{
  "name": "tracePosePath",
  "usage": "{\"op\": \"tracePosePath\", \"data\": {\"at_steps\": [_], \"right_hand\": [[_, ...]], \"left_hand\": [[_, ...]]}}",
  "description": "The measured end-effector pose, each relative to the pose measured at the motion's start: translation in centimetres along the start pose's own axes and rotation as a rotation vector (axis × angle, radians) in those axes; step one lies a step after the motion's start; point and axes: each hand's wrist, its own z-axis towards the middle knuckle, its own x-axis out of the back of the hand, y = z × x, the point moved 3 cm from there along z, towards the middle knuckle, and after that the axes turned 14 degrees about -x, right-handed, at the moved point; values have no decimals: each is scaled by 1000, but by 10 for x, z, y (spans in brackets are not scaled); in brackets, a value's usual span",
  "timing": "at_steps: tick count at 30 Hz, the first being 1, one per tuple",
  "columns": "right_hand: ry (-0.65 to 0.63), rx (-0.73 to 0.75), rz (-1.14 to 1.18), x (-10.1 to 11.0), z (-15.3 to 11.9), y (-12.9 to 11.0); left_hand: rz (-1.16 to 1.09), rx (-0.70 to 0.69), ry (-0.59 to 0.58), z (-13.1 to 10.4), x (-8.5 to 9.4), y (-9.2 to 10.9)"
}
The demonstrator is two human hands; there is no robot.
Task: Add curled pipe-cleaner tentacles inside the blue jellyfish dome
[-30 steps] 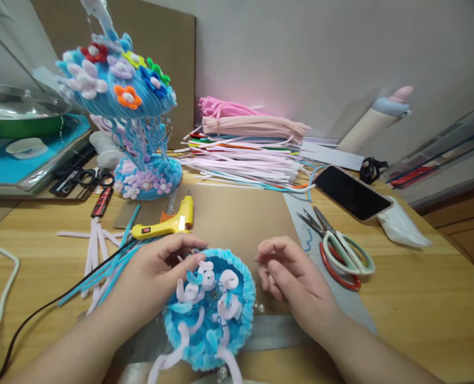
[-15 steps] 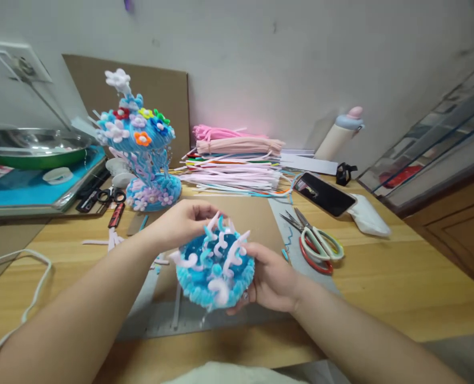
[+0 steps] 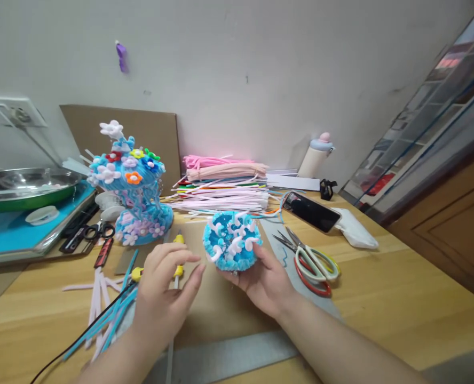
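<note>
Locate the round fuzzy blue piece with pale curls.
Head view, near centre: blue piece held in the right hand, left of the white-handled metal scissors.

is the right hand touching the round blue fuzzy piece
Touching. The head view shows the right hand holding the round blue fuzzy piece, its thumb against the edge.

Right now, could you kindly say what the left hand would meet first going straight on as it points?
Probably the fluffy blue ornament held in the right hand, though this single view leaves the depth unclear.
</note>
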Motion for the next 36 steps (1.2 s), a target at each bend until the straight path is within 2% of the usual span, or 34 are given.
{"op": "tracePosePath", "data": {"at_steps": [5,10,13,18,21,23,25,30,36], "right_hand": [[19,-83,-3,8,-2,12],[57,-111,-15,8,-4,16],[64,-149,-21,10,-4,16],[69,-227,-36,12,-4,18],[87,-229,-56,11,-5,21],[80,-214,-75,9,-5,23],[74,-213,-93,8,-6,25],[106,-261,-91,9,-7,26],[85,-247,-95,8,-7,26]], "left_hand": [[55,-60,-99,-11,-9,-2],[-29,-57,-95,-12,-9,1],[-112,48,-48,-14,-8,-2],[-245,333,57,-17,-6,-13],[-303,474,99,-19,-6,-16],[-317,518,108,-21,-6,-16],[-298,462,105,-21,-5,-14],[-227,153,15,-17,-4,-4],[-188,69,-25,-14,-3,-4]]}}
